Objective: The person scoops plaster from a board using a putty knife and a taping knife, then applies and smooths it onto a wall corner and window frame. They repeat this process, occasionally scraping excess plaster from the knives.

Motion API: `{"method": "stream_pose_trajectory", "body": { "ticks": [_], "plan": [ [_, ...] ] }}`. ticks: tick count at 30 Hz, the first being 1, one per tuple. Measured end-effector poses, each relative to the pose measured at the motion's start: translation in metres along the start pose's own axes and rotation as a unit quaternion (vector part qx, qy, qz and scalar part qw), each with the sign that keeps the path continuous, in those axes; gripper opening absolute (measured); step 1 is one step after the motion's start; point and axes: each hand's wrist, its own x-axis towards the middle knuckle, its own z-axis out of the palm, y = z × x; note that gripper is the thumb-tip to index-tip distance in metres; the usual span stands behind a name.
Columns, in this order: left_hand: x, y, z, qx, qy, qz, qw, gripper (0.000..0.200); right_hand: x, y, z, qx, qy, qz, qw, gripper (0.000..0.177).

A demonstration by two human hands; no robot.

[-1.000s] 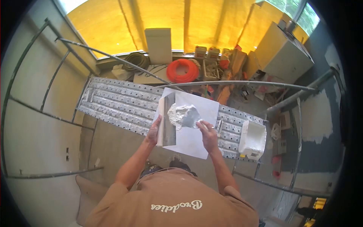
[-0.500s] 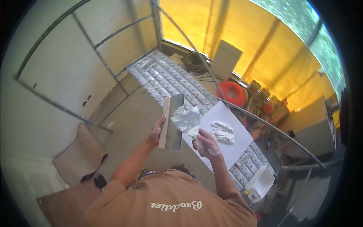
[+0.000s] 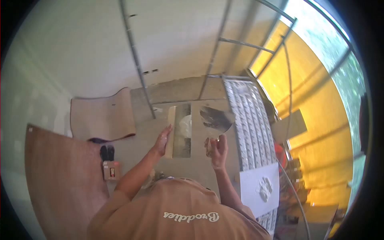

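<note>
My left hand is closed around the pale back edge of a wide plastering blade, held upright in front of me. A lump of white plaster sticks to the middle of its metal face. To the right, my right hand grips the handle of a putty knife. The knife's flared blade points away from me, its metal dark with whitish smears. A gap separates the two tools. Farther right, a white board carries a spread heap of plaster.
A perforated metal scaffold plank runs along the right, with scaffold tubes rising ahead. Left lie a bent brown sheet, a flat brown board, dark shoes and a small box. Yellow sheeting covers the right side.
My view has turned left, so the plank and white board sit farther right. The putty knife has moved away from the wide blade, leaving plaster on the blade; its own face now shows mostly dark metal.
</note>
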Motion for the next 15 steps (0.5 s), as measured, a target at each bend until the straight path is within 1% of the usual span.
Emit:
{"method": "stream_pose_trajectory", "body": {
  "ticks": [1,2,3,5,6,7,8,9,10,11,12,13,14,15],
  "plan": [
    [-0.003,0.011,-0.018,-0.013,0.009,0.005,1.0,0.045,0.011,0.017,0.028,-0.16,0.026,-0.059,0.985,0.032],
    [-0.009,0.027,-0.028,0.004,0.015,0.021,1.0,0.046,0.021,-0.019,0.082,-0.227,0.01,-0.209,0.951,0.045],
    [-0.013,0.041,-0.043,-0.004,0.027,0.03,0.999,0.046,0.026,-0.008,0.106,-0.225,-0.006,-0.206,0.952,0.045],
    [-0.019,0.074,-0.075,-0.011,0.028,0.043,0.999,0.048,0.038,0.029,0.146,-0.272,-0.088,-0.291,0.913,0.045],
    [-0.026,0.095,-0.083,-0.015,0.037,0.055,0.998,0.048,0.045,0.053,0.158,-0.281,-0.11,-0.283,0.91,0.048],
    [-0.038,0.117,-0.085,-0.041,0.062,0.066,0.995,0.046,0.054,0.065,0.17,-0.277,-0.123,-0.284,0.91,0.048],
    [-0.048,0.135,-0.092,-0.068,0.087,0.074,0.991,0.045,0.06,0.074,0.181,-0.294,-0.155,-0.246,0.911,0.045],
    [-0.053,0.151,-0.106,-0.071,0.094,0.079,0.99,0.045,0.066,0.084,0.191,-0.311,-0.185,-0.208,0.909,0.042],
    [-0.058,0.17,-0.121,-0.049,0.097,0.123,0.986,0.043,0.07,0.095,0.202,-0.31,-0.19,-0.208,0.908,0.042],
    [-0.06,0.189,-0.133,-0.028,0.098,0.169,0.98,0.042,0.075,0.107,0.21,-0.32,-0.159,-0.18,0.917,0.038],
    [-0.058,0.208,-0.143,-0.033,0.099,0.177,0.979,0.042,0.087,0.119,0.216,-0.33,-0.128,-0.155,0.922,0.036],
    [-0.056,0.226,-0.15,0.0,0.159,0.218,0.963,0.041,0.102,0.129,0.216,-0.334,-0.136,-0.157,0.919,0.036],
    [-0.054,0.239,-0.158,0.031,0.221,0.254,0.941,0.041,0.116,0.135,0.213,-0.193,-0.143,0.024,0.97,0.034],
    [-0.047,0.252,-0.169,0.023,0.225,0.258,0.939,0.041,0.131,0.144,0.214,-0.044,-0.14,0.206,0.968,0.033]
  ]
}}
